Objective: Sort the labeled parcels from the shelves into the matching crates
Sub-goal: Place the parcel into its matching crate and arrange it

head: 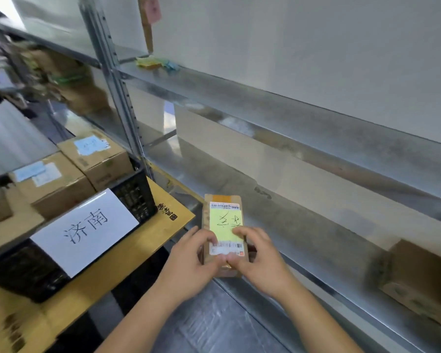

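A parcel stockroom or sorting depot.
I stand before bare galvanised steel shelving [303, 128] against a plain white wall; brown cardboard boxes [54, 182] with shipping labels fill a black plastic crate [135, 197] that carries a printed destination sign [85, 231], and another box [418, 278] sits on the lower shelf.

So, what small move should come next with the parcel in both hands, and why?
Probably lift the right hand off the yellow note: its fingers hide part of the handwriting. Both hands, with the left hand, hold the small parcel; the black crate nearby reads 济南.
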Motion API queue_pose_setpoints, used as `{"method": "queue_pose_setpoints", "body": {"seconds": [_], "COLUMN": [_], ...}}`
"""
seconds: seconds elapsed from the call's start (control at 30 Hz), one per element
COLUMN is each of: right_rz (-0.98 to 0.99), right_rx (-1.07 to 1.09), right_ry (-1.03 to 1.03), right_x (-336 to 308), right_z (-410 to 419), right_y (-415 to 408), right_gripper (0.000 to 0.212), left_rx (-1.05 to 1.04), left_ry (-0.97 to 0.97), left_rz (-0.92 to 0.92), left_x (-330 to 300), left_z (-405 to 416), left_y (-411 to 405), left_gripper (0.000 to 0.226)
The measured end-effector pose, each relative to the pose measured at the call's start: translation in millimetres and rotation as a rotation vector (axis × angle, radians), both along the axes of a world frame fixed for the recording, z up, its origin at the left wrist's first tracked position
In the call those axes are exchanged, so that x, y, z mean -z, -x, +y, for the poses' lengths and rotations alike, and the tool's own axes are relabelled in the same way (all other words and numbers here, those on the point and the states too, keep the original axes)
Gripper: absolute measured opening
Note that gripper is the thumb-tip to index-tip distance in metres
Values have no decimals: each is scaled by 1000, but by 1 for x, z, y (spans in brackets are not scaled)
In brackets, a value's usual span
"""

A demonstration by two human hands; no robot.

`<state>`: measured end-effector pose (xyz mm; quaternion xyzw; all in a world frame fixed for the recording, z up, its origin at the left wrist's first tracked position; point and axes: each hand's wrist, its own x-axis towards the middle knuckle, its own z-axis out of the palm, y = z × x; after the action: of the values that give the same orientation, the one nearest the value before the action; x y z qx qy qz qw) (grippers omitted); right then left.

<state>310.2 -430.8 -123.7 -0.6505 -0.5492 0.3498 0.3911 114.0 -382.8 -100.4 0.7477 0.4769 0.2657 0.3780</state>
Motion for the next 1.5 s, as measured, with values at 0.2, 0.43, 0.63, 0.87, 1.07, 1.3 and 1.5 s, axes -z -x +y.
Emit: {"method": "queue_pose_setpoints", "body": {"seconds": [0.2,0.43,0.63,0.87,1.07,1.3,1.5], "right_rz": [67,60,23,30,35,35,28], "right_rx": [-110,-207,-275,-455,-657,-937,-1104], "right_ry": [3,-40,-63,-45,-64,-28,2], "right_x": [-2,-24,-43,-57,-62,-65,-60], "right_z": [31,63,86,117,147,162,153], "right_y": [68,156,223,298,373,460,527], "right_gripper": [74,73,78,71,68,72,75], "left_rx": [-8,-164,-305,-510,-723,-1027,-1205], "left_ry": [56,-2,-30,-13,28,102,118], "left_rz": [-35,-3,-22,-76,-100,-100,-130], "left_x": [-7,-14,-22,-31,-44,-60,-61], "left_z": [9,22,25,21,13,-16,-48], "left_y": [77,167,232,302,359,419,463], "left_gripper": [60,65,64,69,66,63,60]}}
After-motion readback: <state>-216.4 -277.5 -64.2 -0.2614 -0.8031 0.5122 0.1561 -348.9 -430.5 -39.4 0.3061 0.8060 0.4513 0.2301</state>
